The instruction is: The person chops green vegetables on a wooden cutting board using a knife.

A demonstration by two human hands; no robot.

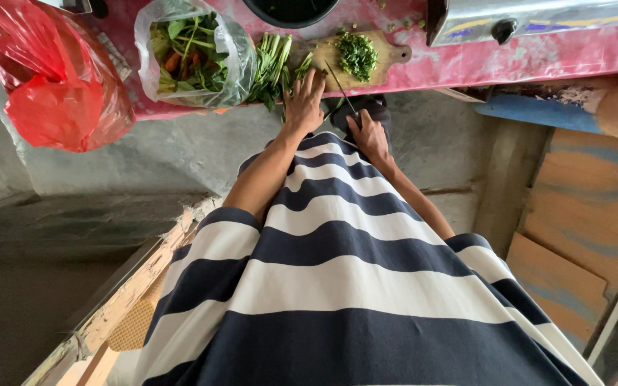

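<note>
- Two bare hands are at work at the near end of a wooden cutting board (337, 57), which lies on a pink, worn-looking counter (538, 53). I'll place everything else off that board.
- Left hand (304, 104) lies flat, palm down, fingers stretched out and only slightly spread, pressing on the stalk ends of a bunch of leafy greens (273, 64). It's not gripping anything, just pinning them at the board's left near corner.
- Right hand (368, 136) is closed around the handle of a knife (341, 89), just below the board's near edge. Fingers are curled tight, the handle itself is mostly hidden inside the fist.
- That knife's thin dark blade runs up and left from the fist onto the board, tip beside the left hand's fingertips. Can't tell if the edge is touching the wood.
- Further up the board, toward its handle end on the right, sits a little heap of chopped greens (357, 53).
- Left of the board, right next to the bunch, is a clear plastic bag (194, 53) stuffed with more greens and some orange bits.
- Further left still, well apart from the board, a red plastic bag (59, 78) hangs off the counter's edge.
- Above the board's far edge is the rim of a dark round pot (291, 11), and to the right of the board a metal box thing with a black knob (531, 18).
- Below the board, the person's navy-and-white striped shirt (352, 286) fills the lower view.
</note>
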